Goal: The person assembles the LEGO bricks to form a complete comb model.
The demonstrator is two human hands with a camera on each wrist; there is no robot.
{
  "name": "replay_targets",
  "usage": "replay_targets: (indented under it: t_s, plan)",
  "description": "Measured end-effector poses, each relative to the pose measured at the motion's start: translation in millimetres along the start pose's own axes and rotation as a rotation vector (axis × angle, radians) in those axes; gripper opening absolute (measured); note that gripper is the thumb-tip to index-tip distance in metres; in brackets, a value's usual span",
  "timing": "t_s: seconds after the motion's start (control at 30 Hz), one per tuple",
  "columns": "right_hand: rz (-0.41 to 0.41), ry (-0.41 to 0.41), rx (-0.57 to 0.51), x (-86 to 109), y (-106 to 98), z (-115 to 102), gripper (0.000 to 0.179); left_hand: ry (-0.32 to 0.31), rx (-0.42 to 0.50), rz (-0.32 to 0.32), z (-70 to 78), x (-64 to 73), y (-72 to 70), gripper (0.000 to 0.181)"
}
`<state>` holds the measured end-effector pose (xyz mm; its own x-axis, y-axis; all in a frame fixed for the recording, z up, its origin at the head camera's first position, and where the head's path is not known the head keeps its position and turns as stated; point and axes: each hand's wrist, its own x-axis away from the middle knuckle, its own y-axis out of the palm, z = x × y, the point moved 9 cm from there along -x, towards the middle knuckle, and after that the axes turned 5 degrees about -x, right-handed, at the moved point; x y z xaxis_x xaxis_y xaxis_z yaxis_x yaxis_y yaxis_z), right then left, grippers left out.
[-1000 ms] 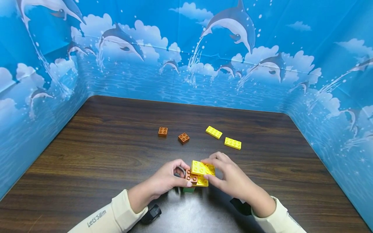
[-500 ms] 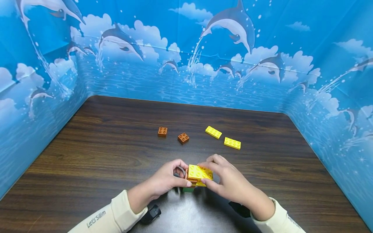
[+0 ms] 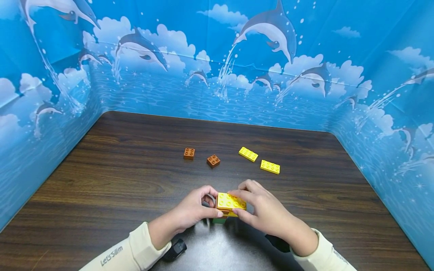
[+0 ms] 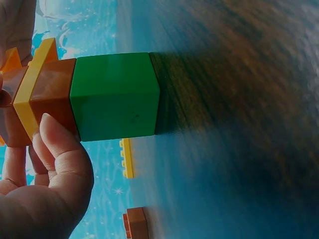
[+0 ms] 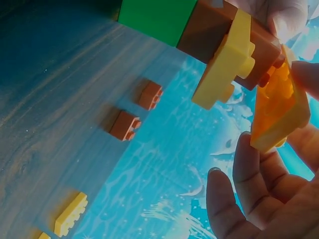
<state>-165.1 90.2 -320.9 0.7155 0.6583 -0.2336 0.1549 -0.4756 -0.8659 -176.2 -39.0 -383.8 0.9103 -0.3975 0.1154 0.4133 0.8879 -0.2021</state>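
Between both hands stands a stack of toy building bricks: a green block [image 4: 114,97] at the bottom, a brown brick [image 4: 55,84], a yellow plate [image 5: 214,74] jutting to the right, then an upper brown brick [image 5: 261,50]. My left hand [image 3: 200,205] grips the stack from the left, thumb in front and fingers behind. In my right hand [image 3: 262,209] is another yellow plate [image 3: 230,201], pinched by its right part over the upper brown brick. Seen from the right wrist, this plate is tilted and several brown studs show beside its hollow underside.
Two loose brown bricks, one left [image 3: 189,153] and one right [image 3: 213,161], lie beyond the hands. To their right are two yellow plates, one farther [image 3: 248,154] and one nearer [image 3: 270,166]. A dolphin-print curtain [image 3: 217,94] surrounds the dark wooden table [image 3: 135,169].
My right hand has brought its yellow plate left and down over the upper brown brick, covering most of that brick in the head view. My left hand keeps its grip in place.
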Motion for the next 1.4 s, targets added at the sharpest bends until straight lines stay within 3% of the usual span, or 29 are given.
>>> replay_targets:
  t_s: [1.07, 1.4]
  plan:
    - [-0.069, -0.032, 0.126, -4.1, 0, -10, 0.04, -0.031, -0.033, -0.001, -1.9, -0.2, -1.0, 0.036]
    - [-0.063, -0.031, 0.126, -4.3, 0, -11, 0.039, 0.007, -0.014, -0.004, 1.3, 2.2, -1.9, 0.044]
